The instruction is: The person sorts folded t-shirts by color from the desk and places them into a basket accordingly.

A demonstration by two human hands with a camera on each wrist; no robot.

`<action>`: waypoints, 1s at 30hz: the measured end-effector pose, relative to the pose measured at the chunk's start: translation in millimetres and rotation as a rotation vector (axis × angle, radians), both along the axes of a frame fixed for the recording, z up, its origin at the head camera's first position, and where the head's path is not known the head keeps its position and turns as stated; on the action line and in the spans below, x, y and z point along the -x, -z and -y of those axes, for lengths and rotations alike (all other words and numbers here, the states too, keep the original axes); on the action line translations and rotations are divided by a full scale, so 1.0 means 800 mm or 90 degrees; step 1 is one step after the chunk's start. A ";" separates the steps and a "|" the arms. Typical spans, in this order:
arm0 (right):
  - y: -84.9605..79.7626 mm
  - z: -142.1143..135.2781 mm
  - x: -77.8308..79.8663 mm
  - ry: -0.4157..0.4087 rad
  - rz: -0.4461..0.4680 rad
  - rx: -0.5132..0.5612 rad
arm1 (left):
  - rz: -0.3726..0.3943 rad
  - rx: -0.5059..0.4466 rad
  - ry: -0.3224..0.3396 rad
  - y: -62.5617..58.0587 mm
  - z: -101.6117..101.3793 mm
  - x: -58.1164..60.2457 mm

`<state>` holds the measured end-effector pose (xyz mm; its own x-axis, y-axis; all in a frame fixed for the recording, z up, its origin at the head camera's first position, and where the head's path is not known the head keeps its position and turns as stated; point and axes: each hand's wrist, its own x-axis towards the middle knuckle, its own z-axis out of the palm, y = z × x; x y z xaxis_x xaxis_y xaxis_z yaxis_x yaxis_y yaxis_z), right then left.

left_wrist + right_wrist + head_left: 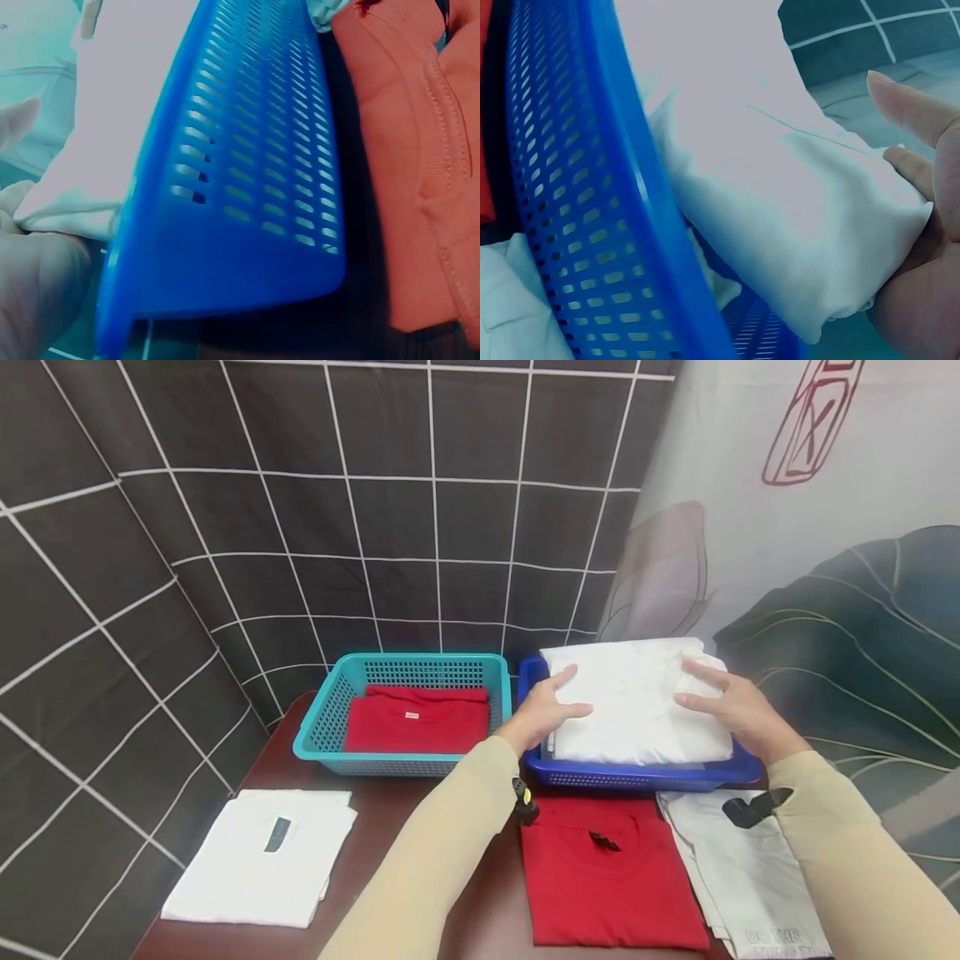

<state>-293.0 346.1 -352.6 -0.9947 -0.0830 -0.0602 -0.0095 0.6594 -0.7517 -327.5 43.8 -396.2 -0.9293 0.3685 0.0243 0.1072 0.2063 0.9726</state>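
A folded white shirt [622, 702] lies in the blue basket [637, 777] at the right of the head view, bulging above the rim. My left hand [543, 710] touches its left side, thumb and index finger spread over the cloth. On the opposite side my right hand [742, 710] rests against the shirt with thumb and forefinger apart. In the right wrist view, the right thumb [911, 109] stands straight, away from the cloth, while other fingers are partly hidden behind the shirt's corner. The left wrist view shows the left hand [37, 285] at the shirt's edge, just outside the basket rim.
Left of the blue basket stands a teal basket [405, 767] holding folded red shirts [420, 727]. A white shirt [258, 868] lies at the table's left. A red shirt [607, 885] and a pale grey shirt [750, 877] lie in front of the blue basket. Grid-patterned cloth [390, 518] hangs behind.
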 end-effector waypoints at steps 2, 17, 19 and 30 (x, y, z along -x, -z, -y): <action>0.005 0.000 0.002 0.002 0.007 -0.002 | 0.012 0.014 -0.005 0.003 -0.001 0.000; 0.044 0.007 0.017 0.001 0.074 0.036 | 0.062 0.064 -0.042 0.012 -0.008 0.000; 0.048 0.009 0.018 0.001 0.078 0.028 | 0.072 0.069 -0.051 0.012 -0.010 -0.001; 0.068 0.020 0.031 0.004 0.087 0.053 | 0.128 0.123 -0.101 0.011 -0.015 0.000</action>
<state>-317.4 330.1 -406.7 -0.9783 -0.0876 -0.1876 0.0999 0.5939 -0.7983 -327.2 56.0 -405.1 -0.9545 0.1991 -0.2219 -0.1311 0.3883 0.9122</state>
